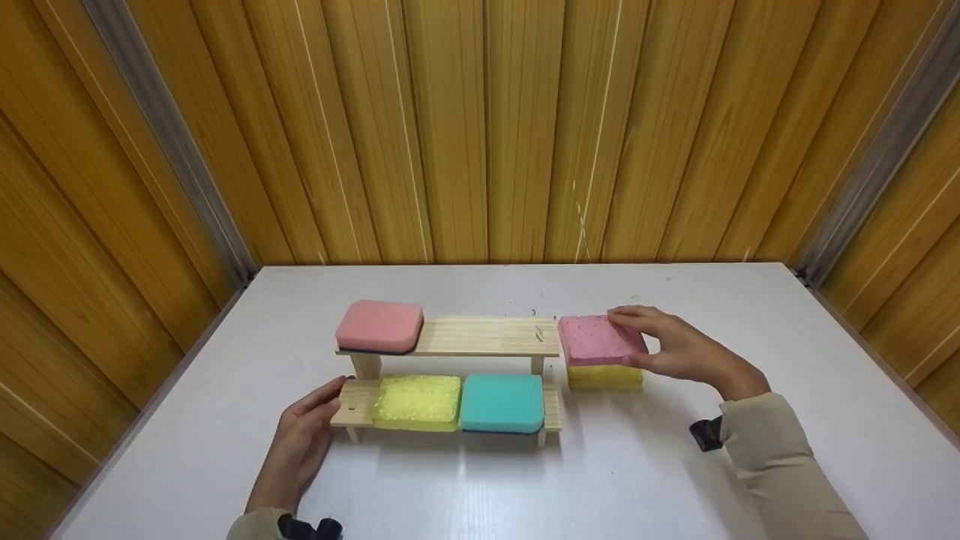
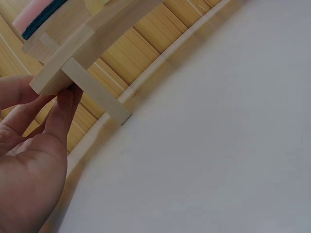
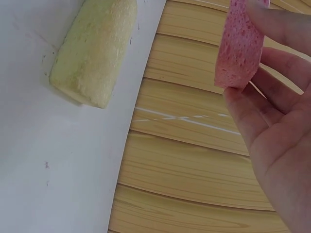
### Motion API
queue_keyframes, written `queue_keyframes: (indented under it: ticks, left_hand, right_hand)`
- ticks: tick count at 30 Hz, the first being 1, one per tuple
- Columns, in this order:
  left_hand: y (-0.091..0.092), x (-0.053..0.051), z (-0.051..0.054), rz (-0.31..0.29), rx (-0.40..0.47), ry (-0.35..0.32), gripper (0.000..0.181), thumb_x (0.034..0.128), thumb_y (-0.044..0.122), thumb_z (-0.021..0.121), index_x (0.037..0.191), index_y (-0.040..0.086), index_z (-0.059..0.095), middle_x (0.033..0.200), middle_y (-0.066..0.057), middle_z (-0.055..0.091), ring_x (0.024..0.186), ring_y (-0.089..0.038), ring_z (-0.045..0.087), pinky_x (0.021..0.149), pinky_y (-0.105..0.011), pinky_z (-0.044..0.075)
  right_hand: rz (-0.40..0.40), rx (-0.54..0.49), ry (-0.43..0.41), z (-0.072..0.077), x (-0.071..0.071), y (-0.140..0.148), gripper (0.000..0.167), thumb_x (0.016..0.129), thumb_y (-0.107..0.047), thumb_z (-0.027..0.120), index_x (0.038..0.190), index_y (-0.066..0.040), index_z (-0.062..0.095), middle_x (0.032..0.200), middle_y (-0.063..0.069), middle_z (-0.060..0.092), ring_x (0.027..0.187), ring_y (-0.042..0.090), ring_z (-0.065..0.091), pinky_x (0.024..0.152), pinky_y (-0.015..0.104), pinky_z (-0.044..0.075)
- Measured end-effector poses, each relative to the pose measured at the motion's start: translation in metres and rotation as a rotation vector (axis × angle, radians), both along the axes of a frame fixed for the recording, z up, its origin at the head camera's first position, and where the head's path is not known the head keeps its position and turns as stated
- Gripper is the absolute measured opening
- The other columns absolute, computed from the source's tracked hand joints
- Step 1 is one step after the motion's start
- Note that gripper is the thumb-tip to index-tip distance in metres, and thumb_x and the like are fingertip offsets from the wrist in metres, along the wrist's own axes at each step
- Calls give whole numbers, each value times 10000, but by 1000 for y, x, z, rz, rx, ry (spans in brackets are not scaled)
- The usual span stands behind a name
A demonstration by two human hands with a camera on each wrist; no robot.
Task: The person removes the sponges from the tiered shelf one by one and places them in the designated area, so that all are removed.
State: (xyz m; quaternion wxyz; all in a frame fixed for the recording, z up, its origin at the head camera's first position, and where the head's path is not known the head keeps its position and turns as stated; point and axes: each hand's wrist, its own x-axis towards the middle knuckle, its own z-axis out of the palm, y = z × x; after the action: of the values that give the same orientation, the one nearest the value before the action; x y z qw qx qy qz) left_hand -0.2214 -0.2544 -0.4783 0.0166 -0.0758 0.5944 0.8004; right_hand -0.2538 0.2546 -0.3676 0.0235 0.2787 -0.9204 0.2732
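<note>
In the head view my right hand [image 1: 679,349] pinches a pink porous sponge [image 1: 598,339] by its right side. In the right wrist view this pink sponge [image 3: 239,48] is held between thumb and fingers, apart from a yellow sponge [image 3: 95,53] on the table. My left hand [image 1: 304,435] grips the left end of a two-step wooden rack [image 1: 354,405]; in the left wrist view fingers meet the lower board's end [image 2: 60,68] from the side and below. On the lower step a yellow sponge [image 1: 417,403] and a teal sponge [image 1: 502,403] lie side by side. A salmon-pink sponge [image 1: 380,326] lies on the upper step's left end.
The upper step's bare board [image 1: 480,335] stretches right of the salmon-pink sponge. The rack stands on a white table [image 1: 450,495]. Behind the table rises a wood-patterned wall [image 1: 480,135], with similar panels on both sides.
</note>
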Motion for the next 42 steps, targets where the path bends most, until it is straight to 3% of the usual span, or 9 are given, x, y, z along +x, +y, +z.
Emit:
queue_keyframes:
  ticks: [29,42]
  left_hand:
    - [0,1,0,-7,-35,2,498,930,-28,499,1419,-45,405,1495,-165,389,1096,16,579,1029,-215,468]
    - [0,0,0,-3,-2,-1,510,920,-38,508,1417,-54,400,1492,-169,386,1098,-1,582,1031,-226,470]
  right_hand:
    - [-75,30,-10,-21,1,30,574,823,-30,709,1346,72,495,1405,258,468,1303,475,406,1051,639,362]
    - [-98,39,-13,-28,0,42,583,811,54,682,1353,95,470,1423,278,435,1314,497,375,1058,633,342]
